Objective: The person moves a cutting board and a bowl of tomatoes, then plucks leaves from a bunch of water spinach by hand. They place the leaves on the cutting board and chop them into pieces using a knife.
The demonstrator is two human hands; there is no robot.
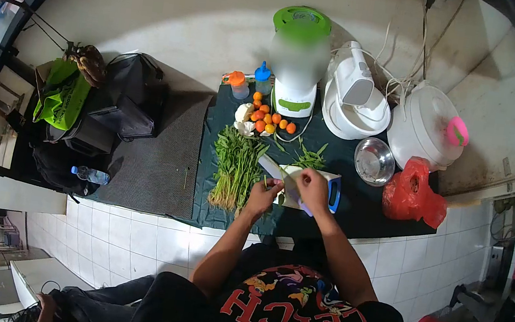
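Over the left part of a white cutting board [330,183] with a blue handle, my left hand [264,196] is closed on a thin green stem. My right hand [313,187] is closed just right of it, its fingertips pinched; what they hold is too small to make out. A knife [270,167] with a pale blade lies at the board, partly hidden by my hands. Leafy greens with long stems [233,167] lie in a bundle left of my left hand. Picked leaves [309,159] sit at the board's far edge.
Tomatoes [260,116], a blender [298,68], a mixer with bowl [355,86], a steel bowl [374,161], a red plastic bag [415,193] and a white lidded container [427,122] stand around. A water bottle [91,174] lies left. Another person's hand [46,304] shows at lower left.
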